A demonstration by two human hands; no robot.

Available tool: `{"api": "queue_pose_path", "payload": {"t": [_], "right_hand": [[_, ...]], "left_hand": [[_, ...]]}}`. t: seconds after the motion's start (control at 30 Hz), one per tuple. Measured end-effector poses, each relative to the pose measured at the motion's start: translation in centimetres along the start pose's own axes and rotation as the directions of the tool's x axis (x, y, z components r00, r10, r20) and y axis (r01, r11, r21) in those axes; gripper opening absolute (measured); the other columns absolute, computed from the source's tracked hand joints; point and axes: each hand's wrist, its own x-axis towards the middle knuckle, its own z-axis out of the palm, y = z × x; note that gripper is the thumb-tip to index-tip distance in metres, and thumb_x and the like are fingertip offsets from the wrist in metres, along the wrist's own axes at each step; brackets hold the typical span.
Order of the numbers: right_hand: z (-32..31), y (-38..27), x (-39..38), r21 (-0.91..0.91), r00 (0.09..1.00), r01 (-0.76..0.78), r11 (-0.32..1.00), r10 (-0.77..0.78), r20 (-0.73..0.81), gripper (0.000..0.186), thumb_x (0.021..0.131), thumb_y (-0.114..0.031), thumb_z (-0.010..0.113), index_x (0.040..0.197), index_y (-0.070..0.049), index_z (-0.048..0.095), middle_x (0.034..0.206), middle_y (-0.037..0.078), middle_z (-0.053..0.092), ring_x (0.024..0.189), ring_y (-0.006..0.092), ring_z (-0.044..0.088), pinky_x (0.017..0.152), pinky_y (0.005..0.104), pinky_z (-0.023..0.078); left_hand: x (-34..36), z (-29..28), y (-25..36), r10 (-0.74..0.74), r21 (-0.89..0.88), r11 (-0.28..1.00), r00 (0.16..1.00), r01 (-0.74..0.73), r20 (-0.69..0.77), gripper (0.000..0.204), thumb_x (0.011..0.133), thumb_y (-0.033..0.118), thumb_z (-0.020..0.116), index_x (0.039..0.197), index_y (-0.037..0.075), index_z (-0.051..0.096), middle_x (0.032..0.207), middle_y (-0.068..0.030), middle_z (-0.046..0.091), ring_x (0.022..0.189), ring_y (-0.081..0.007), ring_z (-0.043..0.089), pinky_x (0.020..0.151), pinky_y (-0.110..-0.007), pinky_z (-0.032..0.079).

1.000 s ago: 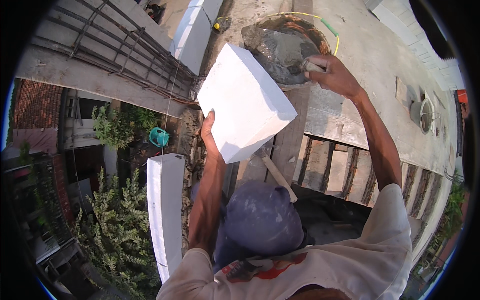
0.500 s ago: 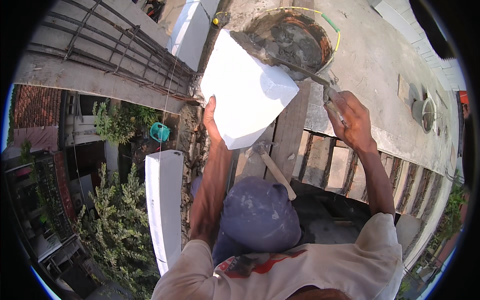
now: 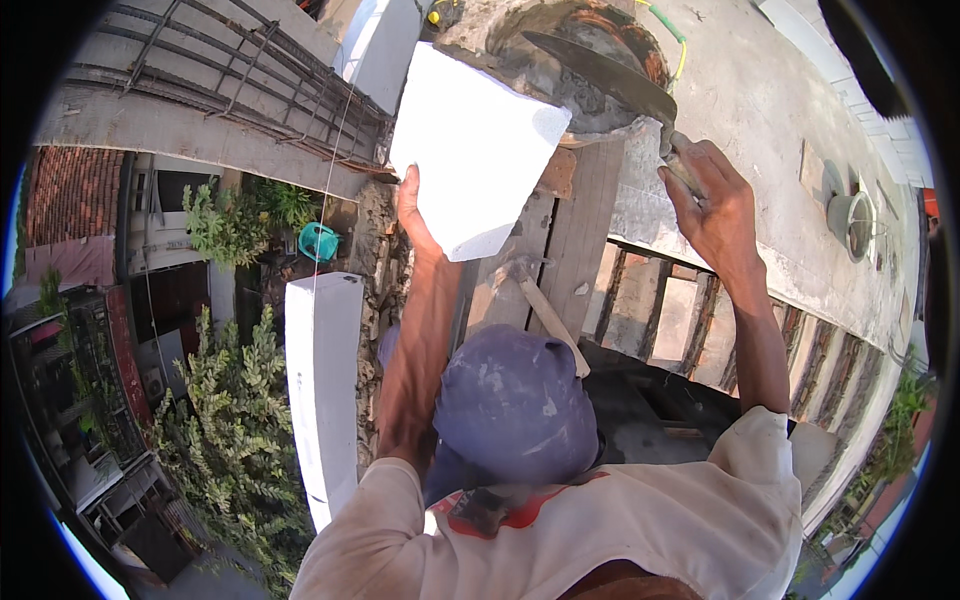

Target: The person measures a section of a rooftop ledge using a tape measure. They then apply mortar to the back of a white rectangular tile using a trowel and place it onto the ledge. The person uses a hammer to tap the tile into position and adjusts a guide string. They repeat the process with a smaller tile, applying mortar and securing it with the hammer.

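My left hand [image 3: 418,222] supports a large white block [image 3: 475,145] from its left edge, thumb on the face and the other fingers hidden behind or beneath it. In my right hand [image 3: 715,205] is the handle of a trowel [image 3: 612,78], fingers wrapped round it. The trowel's grey blade points left, over a round tub [image 3: 628,132] of wet grey mortar [image 3: 590,98]. The block's upper right edge is close to the tub, and whether they touch I cannot tell.
A wooden-handled hammer [image 3: 552,322] lies on planks by my knee. White blocks [image 3: 325,390] stand along the wall's edge at left, with a drop to plants beyond. A taut string [image 3: 335,165] and a rebar cage [image 3: 230,80] are at upper left. A bucket [image 3: 850,225] stands far right.
The trowel has lifted and turned, its broad blade now showing over the tub. The white block has shifted slightly left and tilted, so its side face shows less.
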Motion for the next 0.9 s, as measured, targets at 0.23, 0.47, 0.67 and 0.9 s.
{"api": "queue_pose_path", "payload": {"t": [0.23, 0.47, 0.67, 0.9], "right_hand": [[-0.4, -0.7, -2.6, -0.027, 0.973, 0.226, 0.974, -0.226, -0.035, 0.046, 0.083, 0.001, 0.081, 0.127, -0.003, 0.068, 0.104, 0.016, 0.070, 0.088, 0.0347, 0.072, 0.072, 0.0414, 0.059], [0.1, 2.5, 5.3, -0.259, 0.996, 0.037, 0.965, -0.014, 0.091, 0.027, 0.091, -0.016, 0.072, 0.111, 0.001, 0.072, 0.098, 0.022, 0.074, 0.091, 0.0380, 0.075, 0.073, 0.0455, 0.061], [7.7, 2.2, 14.3, -0.481, 0.920, 0.236, 0.844, -0.034, 0.391, 0.015, 0.083, -0.011, 0.068, 0.087, 0.001, 0.076, 0.090, 0.023, 0.076, 0.082, 0.0382, 0.078, 0.075, 0.0470, 0.064], [8.8, 0.4, 16.4, -0.381, 0.799, 0.379, 0.843, -0.090, 0.595, 0.016, 0.082, -0.010, 0.068, 0.086, 0.004, 0.074, 0.078, 0.024, 0.074, 0.071, 0.0365, 0.077, 0.064, 0.0455, 0.062]], "left_hand": [[-0.7, -2.3, 0.8, 0.030, -0.067, 0.997, 0.999, -0.029, 0.020, 0.051, 0.105, 0.039, 0.060, 0.138, 0.000, 0.061, 0.129, -0.0151, 0.071, 0.114, -0.0285, 0.071, 0.099, -0.044, 0.059], [-2.6, -3.6, 2.5, -0.020, -0.030, 0.999, 1.000, 0.019, -0.013, 0.059, 0.102, 0.041, 0.064, 0.143, -0.001, 0.056, 0.135, -0.0173, 0.067, 0.122, -0.0312, 0.067, 0.103, -0.045, 0.057], [-3.5, -3.0, 2.6, -0.052, -0.008, 0.999, 0.998, 0.052, 0.045, 0.060, 0.102, 0.041, 0.063, 0.144, -0.002, 0.057, 0.136, -0.0181, 0.068, 0.121, -0.0324, 0.068, 0.104, -0.047, 0.057], [-3.8, -2.9, 2.7, -0.033, 0.026, 0.999, 0.999, 0.032, 0.030, 0.061, 0.102, 0.041, 0.065, 0.145, -0.001, 0.056, 0.136, -0.0173, 0.067, 0.123, -0.0308, 0.066, 0.104, -0.045, 0.055]]}}
